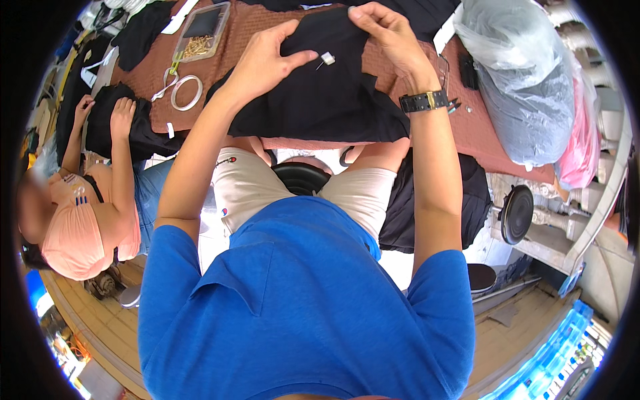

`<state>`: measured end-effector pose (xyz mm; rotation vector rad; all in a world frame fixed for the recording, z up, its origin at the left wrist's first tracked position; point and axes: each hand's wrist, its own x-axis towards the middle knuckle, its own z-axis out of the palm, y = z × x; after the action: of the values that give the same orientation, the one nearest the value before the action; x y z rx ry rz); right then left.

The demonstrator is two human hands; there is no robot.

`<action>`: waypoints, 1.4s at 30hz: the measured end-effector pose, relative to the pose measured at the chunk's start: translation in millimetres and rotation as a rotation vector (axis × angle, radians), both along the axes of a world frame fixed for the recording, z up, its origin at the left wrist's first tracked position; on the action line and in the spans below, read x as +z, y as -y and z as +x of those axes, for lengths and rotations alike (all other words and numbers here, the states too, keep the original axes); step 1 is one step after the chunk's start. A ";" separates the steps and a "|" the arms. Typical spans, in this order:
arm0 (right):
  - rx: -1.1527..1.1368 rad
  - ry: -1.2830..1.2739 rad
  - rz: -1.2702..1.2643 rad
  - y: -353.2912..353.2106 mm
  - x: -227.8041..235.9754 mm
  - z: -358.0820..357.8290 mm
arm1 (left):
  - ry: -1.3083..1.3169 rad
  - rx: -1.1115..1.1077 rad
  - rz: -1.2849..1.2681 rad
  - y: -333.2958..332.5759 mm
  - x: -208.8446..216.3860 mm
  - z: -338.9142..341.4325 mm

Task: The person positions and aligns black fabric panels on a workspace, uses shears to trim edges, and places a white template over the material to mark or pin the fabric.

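Black cloth (307, 107) lies spread in front of me, its near edge at the table's front and its far part raised toward my hands. A small white tag with a thin dark pin or stem (327, 59) rests on the cloth. My left hand (265, 59) is at the cloth's left side, thumb and forefinger spread apart, the thumb tip near the tag; its other fingers are mostly hidden. At the far right edge, my right hand (389, 33), with a dark watch on its wrist, pinches the cloth between thumb and fingers.
A clear plastic box (217, 37) of gold-coloured pins, scissors (175, 67) and a white tape roll (187, 93) lie left on the brown-covered table (467, 133). Another person (93, 220) handles black cloth at far left. Large plastic bags (520, 80) stand right.
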<state>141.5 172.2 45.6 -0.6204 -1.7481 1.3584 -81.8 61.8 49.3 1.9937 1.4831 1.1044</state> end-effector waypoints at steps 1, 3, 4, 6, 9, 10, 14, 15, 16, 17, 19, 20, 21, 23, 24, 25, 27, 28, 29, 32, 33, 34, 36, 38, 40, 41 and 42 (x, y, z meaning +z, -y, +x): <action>0.068 -0.034 -0.095 -8.3 -2.0 -6.4 | -0.056 0.085 -0.031 1.2 4.7 -2.5; 0.022 -0.116 -0.044 -8.9 -1.4 -9.7 | -0.105 0.161 0.197 -0.8 -1.2 -12.3; -0.003 -0.158 -0.018 -9.9 -3.5 -9.7 | -0.131 0.197 0.312 -2.0 -4.5 -15.7; 0.009 -0.167 0.021 -13.4 -11.9 -11.5 | -0.171 0.308 0.386 -2.3 -11.6 -13.3; -0.024 -0.208 -0.085 -6.3 -20.6 -15.8 | -0.219 0.386 0.454 1.4 -35.1 -10.4; -0.049 -0.180 -0.081 -2.9 -21.4 -17.8 | -0.206 0.389 0.423 4.8 -40.7 -9.3; -0.135 -0.057 -0.257 28.7 -17.6 -13.3 | -0.214 0.442 0.386 22.2 -56.0 -8.3; -0.143 -0.070 -0.218 33.4 -19.3 -15.4 | -0.229 0.464 0.399 27.0 -57.9 -8.1; -0.151 -0.083 -0.179 38.4 -20.8 -17.4 | -0.187 0.506 0.405 30.9 -61.2 -7.3; -0.191 -0.065 -0.164 44.4 -20.3 -17.7 | -0.140 0.543 0.413 33.1 -64.3 -4.7; -0.230 -0.072 -0.059 53.6 -29.6 -17.4 | 0.056 0.566 0.365 44.4 -65.6 6.2; -0.246 -0.074 -0.006 58.4 -33.4 -17.9 | 0.152 0.583 0.226 54.5 -70.0 11.7; -0.238 -0.071 -0.005 65.0 -35.6 -18.2 | 0.364 0.543 0.026 64.3 -78.9 21.5; -0.206 -0.090 -0.044 83.2 -34.5 -19.8 | 0.827 0.387 -0.413 71.8 -88.6 33.5; -0.200 -0.100 -0.058 93.7 -35.5 -21.6 | 1.091 0.284 -0.627 73.2 -84.6 35.7; -0.154 -0.139 -0.130 108.3 -34.2 -22.6 | 1.338 0.175 -0.739 69.1 -81.4 36.2; -0.077 -0.014 0.028 130.4 -31.4 -16.7 | 1.628 0.069 -0.806 65.6 -49.0 38.3; -0.061 0.098 0.236 136.5 -39.0 -11.5 | 1.629 0.004 -0.868 62.9 -65.1 31.2; -0.034 0.164 0.239 147.1 -42.4 -8.0 | 1.625 -0.059 -0.927 61.3 -80.0 23.6; 0.011 0.341 0.312 172.2 -54.3 -0.4 | 1.623 0.069 -0.979 58.9 -99.5 23.5; 0.036 0.374 0.294 179.0 -57.2 3.2 | 1.624 0.109 -0.945 61.6 -99.9 27.5; 0.061 0.405 0.276 183.5 -58.0 5.1 | 1.623 0.150 -0.911 64.5 -100.0 31.4; 0.046 0.371 0.249 181.8 -55.5 10.4 | 1.604 0.176 -0.857 69.2 -93.8 36.6; -0.076 0.314 0.171 179.9 -53.4 10.8 | 1.516 0.189 -0.749 75.2 -89.1 41.2; -0.303 0.232 0.041 173.1 -53.7 5.1 | 1.376 0.215 -0.578 80.4 -93.2 48.4; -0.394 0.225 0.148 164.7 -51.0 -0.3 | 1.289 0.224 -0.479 82.5 -94.4 51.1; -0.448 0.234 0.140 160.5 -45.6 -5.8 | 1.203 0.221 -0.452 84.7 -91.8 52.3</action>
<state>135.8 11.7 0.0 -1.0526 -1.7302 0.8742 -29.5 -22.9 -42.5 0.5824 1.0866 1.4672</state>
